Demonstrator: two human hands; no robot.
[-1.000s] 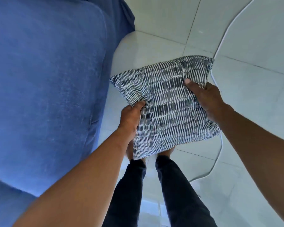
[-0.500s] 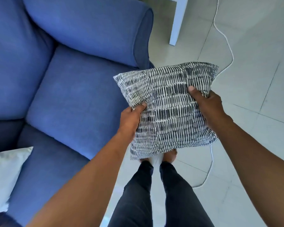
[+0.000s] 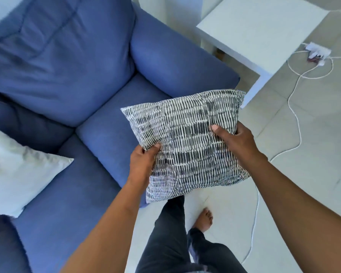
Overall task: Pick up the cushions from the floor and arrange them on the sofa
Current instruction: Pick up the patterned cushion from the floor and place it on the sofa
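Observation:
I hold a black-and-white patterned cushion (image 3: pixel 187 142) in the air with both hands, over the front right corner of the blue sofa (image 3: pixel 71 62). My left hand (image 3: pixel 143 164) grips its left edge, thumb on top. My right hand (image 3: pixel 234 142) grips its right edge. The cushion hangs partly above the seat and partly above the floor. A white cushion (image 3: pixel 18 170) lies on the sofa seat at the left.
A white side table (image 3: pixel 262 30) stands to the right of the sofa's armrest (image 3: pixel 175 62). A white cable (image 3: pixel 295 115) runs across the tiled floor to a power strip (image 3: pixel 317 54). My legs and a bare foot (image 3: pixel 204 219) are below the cushion.
My view has lifted and turned towards the sofa; more of the seat, backrest, white cushion and side table shows. The patterned cushion has come from over the floor to over the seat corner.

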